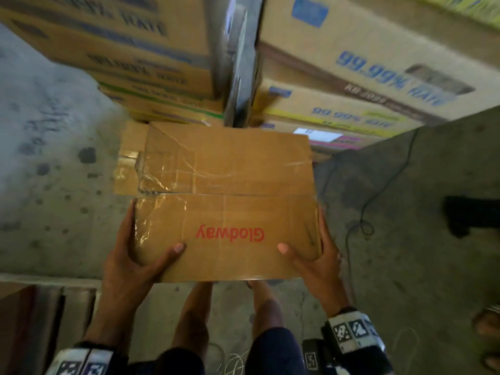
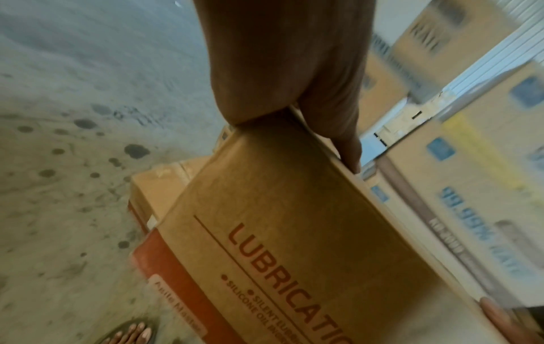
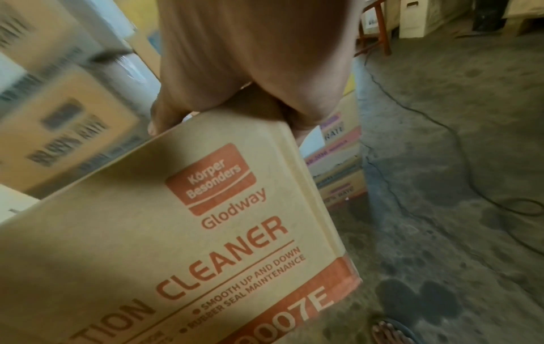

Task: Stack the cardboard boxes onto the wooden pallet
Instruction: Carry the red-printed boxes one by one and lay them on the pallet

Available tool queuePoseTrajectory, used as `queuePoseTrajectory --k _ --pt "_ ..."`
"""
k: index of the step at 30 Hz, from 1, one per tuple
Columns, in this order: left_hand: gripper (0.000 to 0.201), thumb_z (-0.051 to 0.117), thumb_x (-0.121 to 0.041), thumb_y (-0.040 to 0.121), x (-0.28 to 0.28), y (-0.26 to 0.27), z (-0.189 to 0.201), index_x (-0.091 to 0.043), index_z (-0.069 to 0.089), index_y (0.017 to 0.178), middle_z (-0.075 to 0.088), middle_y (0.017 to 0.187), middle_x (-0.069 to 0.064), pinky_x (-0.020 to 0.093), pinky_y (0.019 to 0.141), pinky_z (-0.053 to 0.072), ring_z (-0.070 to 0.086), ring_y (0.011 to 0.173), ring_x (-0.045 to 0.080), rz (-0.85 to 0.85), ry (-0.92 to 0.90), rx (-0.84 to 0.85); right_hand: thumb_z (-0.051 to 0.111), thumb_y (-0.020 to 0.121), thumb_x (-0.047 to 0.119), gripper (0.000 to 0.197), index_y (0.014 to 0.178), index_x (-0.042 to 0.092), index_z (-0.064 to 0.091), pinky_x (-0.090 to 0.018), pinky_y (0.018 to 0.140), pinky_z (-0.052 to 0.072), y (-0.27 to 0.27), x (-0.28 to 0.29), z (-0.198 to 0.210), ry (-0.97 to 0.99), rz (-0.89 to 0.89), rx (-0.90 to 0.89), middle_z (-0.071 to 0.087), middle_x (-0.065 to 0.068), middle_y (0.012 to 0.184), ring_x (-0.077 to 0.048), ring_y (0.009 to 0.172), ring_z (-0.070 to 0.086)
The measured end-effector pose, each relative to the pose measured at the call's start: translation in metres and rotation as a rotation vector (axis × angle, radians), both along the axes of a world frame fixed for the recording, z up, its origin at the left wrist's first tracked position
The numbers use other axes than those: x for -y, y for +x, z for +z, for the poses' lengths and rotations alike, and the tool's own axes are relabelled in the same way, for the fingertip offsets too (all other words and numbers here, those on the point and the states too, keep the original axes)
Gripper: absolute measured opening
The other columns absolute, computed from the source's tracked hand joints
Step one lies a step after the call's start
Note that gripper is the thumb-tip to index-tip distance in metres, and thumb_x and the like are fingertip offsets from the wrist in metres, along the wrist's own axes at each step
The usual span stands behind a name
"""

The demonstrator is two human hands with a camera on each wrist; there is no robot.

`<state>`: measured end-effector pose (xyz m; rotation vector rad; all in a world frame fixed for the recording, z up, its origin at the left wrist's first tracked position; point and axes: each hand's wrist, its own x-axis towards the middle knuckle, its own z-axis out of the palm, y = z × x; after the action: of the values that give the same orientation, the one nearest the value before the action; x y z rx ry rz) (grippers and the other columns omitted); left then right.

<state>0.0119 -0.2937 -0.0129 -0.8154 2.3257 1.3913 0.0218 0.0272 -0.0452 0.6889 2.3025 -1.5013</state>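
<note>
Cardboard fills the middle of the head view: a brown box (image 1: 227, 212) printed with red "Glodway" and sealed with clear tape is held off the concrete floor (image 1: 48, 190) between both hands. The left hand (image 1: 130, 255) clasps the box's corner at about 8 o'clock, thumb laid across the top face and fingers pressed flat along the side. The right hand (image 1: 316, 253) mirrors it at about 4 o'clock, thumb on top and fingers running down the side. In the left wrist view the same box (image 2: 294, 232) shows red "LUBRICATIO…" lettering beneath the left hand (image 2: 294, 76), and in the right wrist view the box (image 3: 206, 221) reads "CLEANER" under the right hand (image 3: 250, 58).

Just under the held box, toward 10 o'clock, part of a second taped carton (image 1: 130, 163) shows, sitting lower. Stacks of printed boxes (image 1: 365, 77) rise at 12 to 2 o'clock, close behind it. Wooden slats (image 1: 54, 315) lie at 8 o'clock near the left forearm, and a black cable (image 1: 362, 212) trails over the floor at 3 o'clock.
</note>
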Motion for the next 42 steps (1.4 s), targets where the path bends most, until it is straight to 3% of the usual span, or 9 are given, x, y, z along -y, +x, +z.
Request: queuePoseTrajectory --k 4,9,13,18,23,29,33,38,42 --pt "0.112 0.088 -0.038 0.059 0.028 0.005 0.094 -0.046 0.026 0.152 0.046 0.146 -0.002 0.043 0.102 0.045 0.048 0.119 0.016 0.065 -0.043 0.004 0.087 0.067 0.041 0.101 0.15 0.045 0.028 0.001 0.091 0.041 -0.009 0.035 0.071 -0.069 0.014 -0.067 0.043 0.037 0.136 0.029 0.116 0.043" --pt "0.117 0.093 -0.059 0.049 0.059 0.037 0.179 -0.044 0.033 0.149 0.056 0.14 -0.001 0.04 0.104 0.045 0.055 0.118 0.016 0.276 -0.014 -0.119 0.09 0.064 0.049 0.093 0.142 0.052 0.039 -0.025 0.094 0.055 -0.034 0.079 0.146 -0.18 0.152 -0.077 0.062 0.024 0.127 0.008 0.109 0.062" --pt "0.121 0.09 -0.061 0.05 0.074 0.078 0.234 -0.045 0.029 0.153 0.058 0.137 -0.003 0.034 0.101 0.044 0.056 0.116 0.013 0.419 -0.125 -0.208 0.084 0.073 0.046 0.093 0.151 0.042 0.034 -0.004 0.083 0.046 -0.048 0.113 0.205 -0.108 0.343 -0.143 0.055 0.019 0.126 0.004 0.106 0.056" --pt "0.126 0.074 -0.079 0.041 0.077 0.15 0.267 -0.047 0.027 0.153 0.056 0.14 -0.002 0.036 0.105 0.044 0.055 0.122 0.018 0.623 -0.243 -0.27 0.074 0.081 0.049 0.087 0.153 0.042 0.026 -0.036 0.105 0.045 -0.046 0.15 0.246 -0.12 0.546 -0.205 0.048 0.004 0.146 -0.012 0.127 0.047" --pt "0.113 0.088 -0.048 0.063 0.059 0.216 0.28 -0.043 0.022 0.155 0.045 0.151 0.002 0.041 0.113 0.032 0.041 0.138 0.024 0.846 -0.273 -0.259 0.066 0.081 0.057 0.081 0.149 0.05 0.023 -0.045 0.1 0.053 -0.023 0.182 0.265 -0.118 0.772 -0.259 0.045 -0.004 0.152 -0.02 0.126 0.052" --pt "0.115 0.085 -0.062 0.06 0.045 0.302 0.267 -0.05 0.017 0.153 0.046 0.15 0.0 0.049 0.113 0.035 0.042 0.138 0.024 1.062 -0.269 -0.234 0.066 0.092 0.041 0.075 0.156 0.03 0.028 -0.037 0.104 0.043 0.018 0.226 0.279 -0.085 1.034 -0.291 0.045 -0.007 0.153 -0.012 0.122 0.043" --pt "0.123 0.074 -0.08 0.047 0.04 0.358 0.261 -0.049 0.02 0.153 0.047 0.139 -0.012 0.046 0.11 0.04 0.045 0.133 0.019 1.171 -0.283 -0.233 0.062 0.086 0.067 0.078 0.15 0.049 0.022 -0.052 0.11 0.043 0.058 0.261 0.276 -0.007 1.185 -0.294 0.045 -0.007 0.153 -0.031 0.137 0.047" --pt "0.126 0.069 -0.085 0.044 0.055 0.433 0.248 -0.048 0.02 0.154 0.048 0.148 -0.002 0.05 0.113 0.038 0.045 0.135 0.022 1.315 -0.312 -0.163 0.064 0.088 0.055 0.079 0.154 0.041 0.024 -0.048 0.106 0.047 0.118 0.316 0.275 -0.003 1.357 -0.266 0.055 -0.01 0.144 -0.027 0.123 0.057" --pt "0.125 0.067 -0.083 0.045 0.09 0.491 0.239 -0.044 0.022 0.155 0.047 0.148 -0.003 0.045 0.112 0.036 0.045 0.135 0.022 1.402 -0.324 -0.14 0.066 0.075 0.074 0.086 0.147 0.058 0.023 -0.048 0.105 0.05 0.174 0.372 0.265 -0.031 1.415 -0.271 0.055 -0.002 0.146 -0.024 0.127 0.056"
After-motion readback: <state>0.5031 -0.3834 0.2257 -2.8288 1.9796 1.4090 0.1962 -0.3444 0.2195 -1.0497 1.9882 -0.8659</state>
